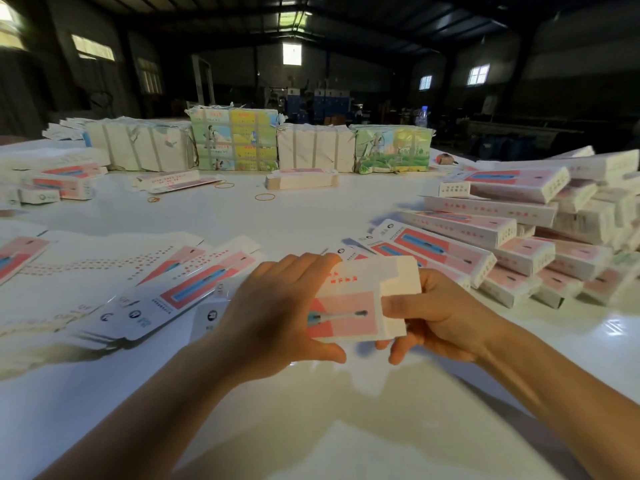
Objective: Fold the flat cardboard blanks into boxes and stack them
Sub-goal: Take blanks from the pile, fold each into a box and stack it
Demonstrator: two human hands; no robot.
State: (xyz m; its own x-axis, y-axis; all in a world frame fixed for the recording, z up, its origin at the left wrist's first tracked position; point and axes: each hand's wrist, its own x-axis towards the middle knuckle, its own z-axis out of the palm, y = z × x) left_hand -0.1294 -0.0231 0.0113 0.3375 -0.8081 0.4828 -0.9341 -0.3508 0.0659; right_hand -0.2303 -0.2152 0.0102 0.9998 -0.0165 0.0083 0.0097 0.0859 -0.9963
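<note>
Head view, hands (277, 317) gripping box (349, 306)

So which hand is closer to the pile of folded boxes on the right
Right. The right hand grips the box on the side facing the pile of folded boxes; the left hand grips its far side.

Single head-worn view, looking forward and down, close over the table (311, 220)
</note>
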